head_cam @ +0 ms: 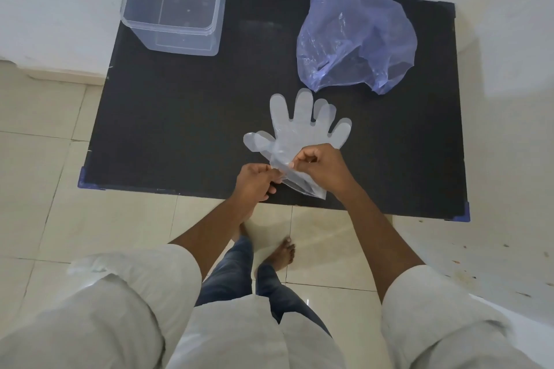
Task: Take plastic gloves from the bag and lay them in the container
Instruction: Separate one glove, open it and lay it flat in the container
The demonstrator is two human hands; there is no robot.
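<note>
A clear plastic glove lies over the near middle of the black table, its fingers spread and pointing away from me. My left hand pinches its cuff on the left side, and my right hand pinches the cuff on the right. The cuff end hangs down toward the table's near edge. A crumpled blue plastic bag sits at the far right of the table. A clear, square plastic container stands open at the far left corner; nothing is visible inside it.
White walls border the table at the back and right. The floor is pale tile; my bare feet stand just below the table's near edge. The table's corners carry blue trim.
</note>
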